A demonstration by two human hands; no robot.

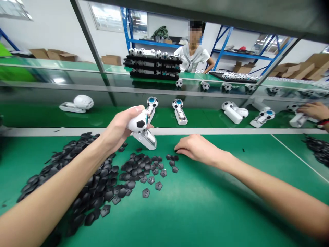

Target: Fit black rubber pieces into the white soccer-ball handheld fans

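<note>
My left hand (117,127) is closed around a white device with a soccer-ball head (140,122), its open-backed body hanging down to the right, above the table. My right hand (194,147) is in a pinch near the table surface, with a bit of a small black piece (175,151) showing at its fingertips; the rest of that piece is hidden. Just left of those fingers lie several loose black pentagon pieces (158,186). A large heap of the same pieces (89,185) spreads under and beside my left forearm.
On the green belt beyond the white strip (205,131) lie more soccer-ball devices (180,115) and a white-headed one (83,102). A co-worker's hand (315,111) touches a device at far right, near another black heap (318,149). Stacked black trays (154,68) and a standing person (192,56) are behind.
</note>
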